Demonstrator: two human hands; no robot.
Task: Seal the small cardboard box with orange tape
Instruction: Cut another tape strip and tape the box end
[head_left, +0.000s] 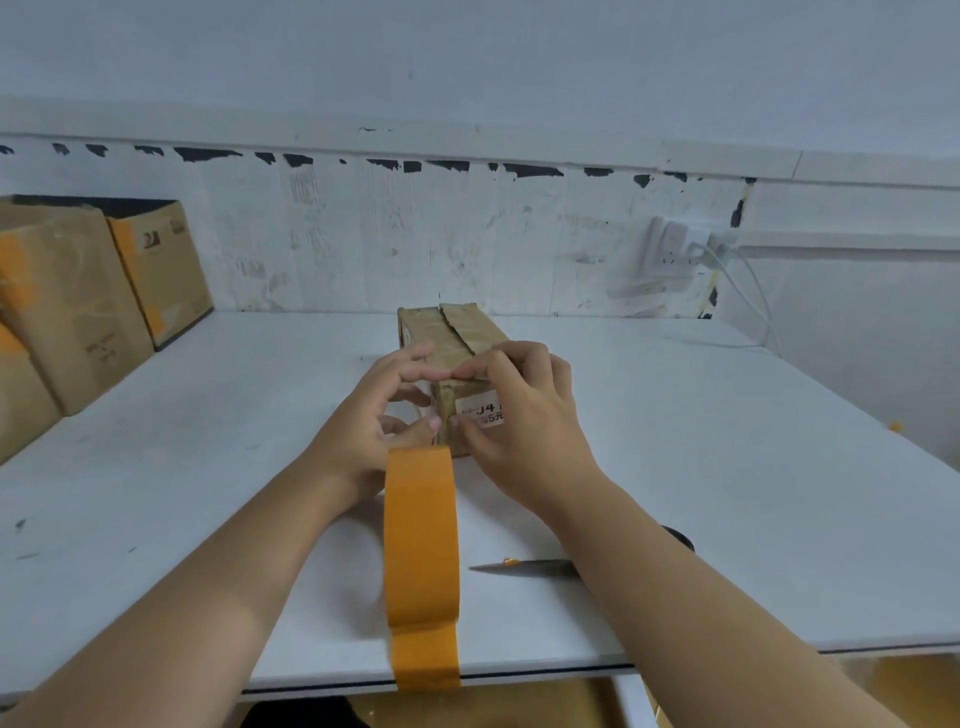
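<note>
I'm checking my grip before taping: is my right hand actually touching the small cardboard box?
Touching. The head view shows the right hand with its fingertips on the near top edge of the small cardboard box and its thumb pressed against the near end face by the white label.

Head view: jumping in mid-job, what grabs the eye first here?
A wide strip of orange tape runs from the near table edge up to the small brown cardboard box at centre. Both hands, left hand and right hand, press on the box's near end. Steel scissors lie to the right of the strip on the white table.
</note>
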